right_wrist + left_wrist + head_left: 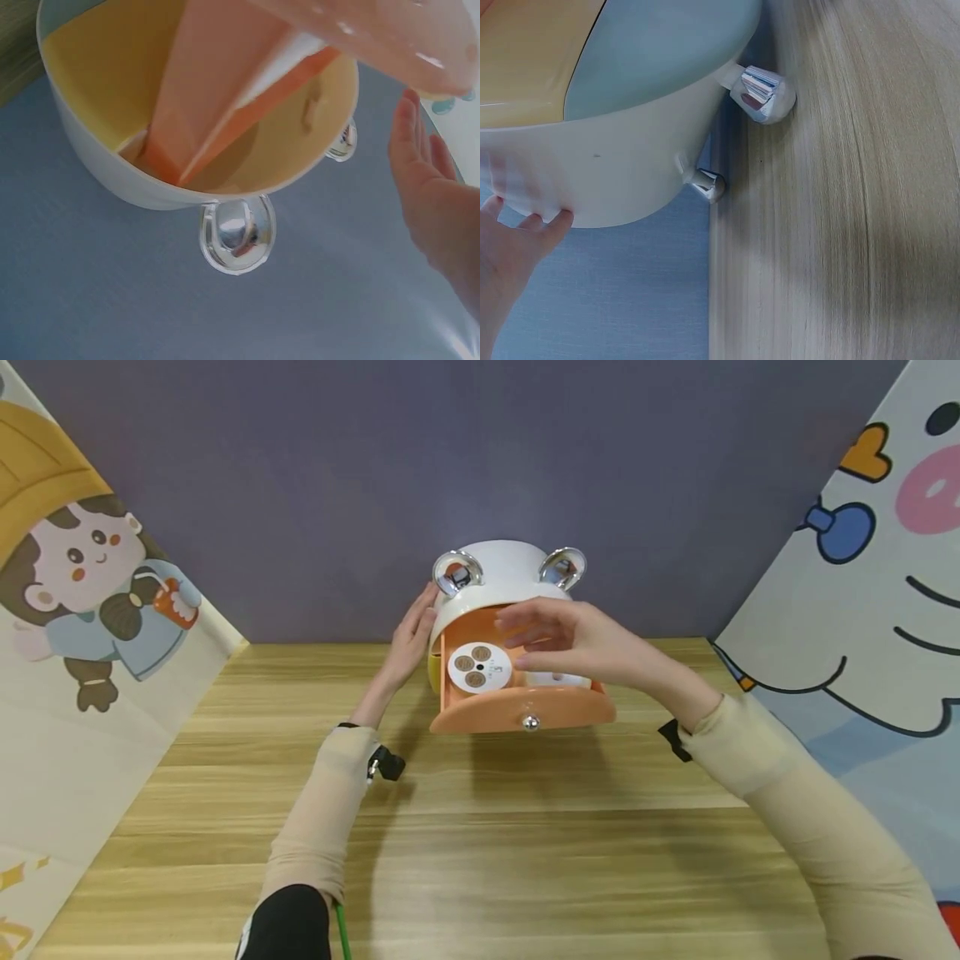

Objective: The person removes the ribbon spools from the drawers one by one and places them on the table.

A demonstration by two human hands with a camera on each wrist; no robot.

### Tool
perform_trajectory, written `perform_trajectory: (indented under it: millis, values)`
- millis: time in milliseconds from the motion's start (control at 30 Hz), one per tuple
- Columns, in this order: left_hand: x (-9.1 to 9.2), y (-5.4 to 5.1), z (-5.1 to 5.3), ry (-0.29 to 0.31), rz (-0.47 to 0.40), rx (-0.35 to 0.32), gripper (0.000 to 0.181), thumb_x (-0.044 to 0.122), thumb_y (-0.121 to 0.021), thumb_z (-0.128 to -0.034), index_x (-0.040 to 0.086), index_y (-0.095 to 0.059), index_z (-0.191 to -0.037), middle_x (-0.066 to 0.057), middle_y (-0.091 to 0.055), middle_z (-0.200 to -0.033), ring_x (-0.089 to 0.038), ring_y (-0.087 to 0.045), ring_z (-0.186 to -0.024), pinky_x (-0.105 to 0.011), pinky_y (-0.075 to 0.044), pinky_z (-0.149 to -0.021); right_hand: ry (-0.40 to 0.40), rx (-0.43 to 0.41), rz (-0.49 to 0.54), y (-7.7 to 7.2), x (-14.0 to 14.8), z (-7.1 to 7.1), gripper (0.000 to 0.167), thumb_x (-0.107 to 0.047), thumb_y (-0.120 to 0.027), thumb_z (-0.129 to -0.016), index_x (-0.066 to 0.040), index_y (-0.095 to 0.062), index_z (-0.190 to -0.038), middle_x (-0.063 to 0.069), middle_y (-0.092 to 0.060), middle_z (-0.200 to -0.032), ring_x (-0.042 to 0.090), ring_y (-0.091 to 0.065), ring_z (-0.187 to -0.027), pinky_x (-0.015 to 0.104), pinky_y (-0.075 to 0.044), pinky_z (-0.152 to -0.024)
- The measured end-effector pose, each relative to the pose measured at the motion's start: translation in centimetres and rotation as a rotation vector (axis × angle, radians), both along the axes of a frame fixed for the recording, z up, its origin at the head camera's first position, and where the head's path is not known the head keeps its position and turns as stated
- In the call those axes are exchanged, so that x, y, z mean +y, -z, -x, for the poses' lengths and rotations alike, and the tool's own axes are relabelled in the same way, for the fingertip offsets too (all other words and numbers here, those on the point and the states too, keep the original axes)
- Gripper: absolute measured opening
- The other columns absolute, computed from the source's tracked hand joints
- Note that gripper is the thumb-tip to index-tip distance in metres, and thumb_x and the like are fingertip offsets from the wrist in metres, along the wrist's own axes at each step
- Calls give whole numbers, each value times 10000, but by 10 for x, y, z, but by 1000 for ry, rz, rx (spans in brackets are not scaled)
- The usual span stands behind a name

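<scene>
A white rounded storage box (506, 564) with two silvery ears (562, 568) stands at the back of the table. Its orange drawer (491, 712) is pulled out and has a small silver knob (531, 723). Inside lies a white round disc (495, 670) with three brown circles, beside a white item (558, 679) partly covered by a hand. My left hand (408, 639) rests its fingertips against the box's left side, as the left wrist view also shows. Above the drawer hovers my right hand (581, 642), fingers loosely bent and holding nothing.
Beneath the box is a wood-grain table (525, 860). A grey-blue panel (480, 452) rises close behind it. Printed cartoon panels flank the table at left (97, 710) and right (847, 635). Silvery feet (761, 96) show under the box in the left wrist view.
</scene>
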State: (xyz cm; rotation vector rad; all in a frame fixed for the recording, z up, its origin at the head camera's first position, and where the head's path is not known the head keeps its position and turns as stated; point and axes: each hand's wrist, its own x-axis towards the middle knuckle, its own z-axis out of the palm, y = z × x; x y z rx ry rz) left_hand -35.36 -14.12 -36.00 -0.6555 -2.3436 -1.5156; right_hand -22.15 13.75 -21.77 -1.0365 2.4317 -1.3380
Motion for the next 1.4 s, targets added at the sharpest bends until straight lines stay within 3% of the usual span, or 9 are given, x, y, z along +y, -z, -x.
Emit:
perform_trajectory:
  millis: [300, 400, 533, 633, 867, 1133, 1400]
  values:
    - [-2, 1, 0, 12, -16, -1, 755, 699, -301, -958, 240, -340, -1555, 31, -230, -1665, -177, -189, -1551, -446, -155, -1276, 25, -2, -56, 14, -6, 15, 504, -126, -725, -906, -38, -547, -1369, 124, -570, -1418, 274, -609, -1253, 410, -493, -1084]
    - [-2, 1, 0, 10, -15, 6, 677, 618, -316, -1003, 226, -343, -1554, 21, -237, -1663, -184, -195, -1550, -438, -160, -1276, 33, 0, -79, 18, -9, 21, 517, -135, -737, -897, -26, -548, -1366, 127, -569, -1418, 272, -602, -1260, 417, -482, -1096]
    - [-3, 0, 1, 5, -16, 9, 506, 378, -340, -1083, 189, -346, -1553, -2, -236, -1663, -209, -194, -1551, -436, -151, -1279, 27, 26, -134, 22, -13, 27, 549, -141, -767, -871, -23, -548, -1361, 137, -569, -1416, 290, -595, -1271, 427, -477, -1101]
    - [-2, -5, -4, 11, -17, -1, 475, 266, -346, -1093, 151, -338, -1553, -45, -224, -1665, -248, -181, -1554, -462, -136, -1278, 8, 60, -183, 25, -16, 30, 560, -161, -781, -861, -30, -550, -1355, 136, -575, -1407, 295, -589, -1277, 441, -473, -1103]
    - [2, -26, -28, 47, -12, -25, 509, 310, -347, -1090, 103, -320, -1555, -107, -210, -1663, -301, -170, -1553, -497, -155, -1269, 1, 177, -281, 27, -20, 33, 593, -204, -817, -825, -43, -572, -1341, 106, -620, -1367, 256, -588, -1279, 445, -467, -1107]
    - [3, -25, -27, 59, -28, -28, 495, 273, -359, -1090, 118, -315, -1558, -142, -197, -1661, -344, -153, -1550, -542, -137, -1261, -13, 183, -328, 30, -23, 38, 656, -175, -825, -805, -40, -542, -1380, 120, -588, -1407, 285, -563, -1307, 459, -447, -1123]
    - [3, -24, -25, 57, -27, -48, 485, 241, -346, -1093, 131, -303, -1563, -126, -185, -1666, -297, -150, -1557, -525, -136, -1265, -30, 204, -377, 35, -26, 43, 691, -214, -834, -801, -67, -532, -1405, 118, -571, -1414, 278, -549, -1288, 457, -468, -1092]
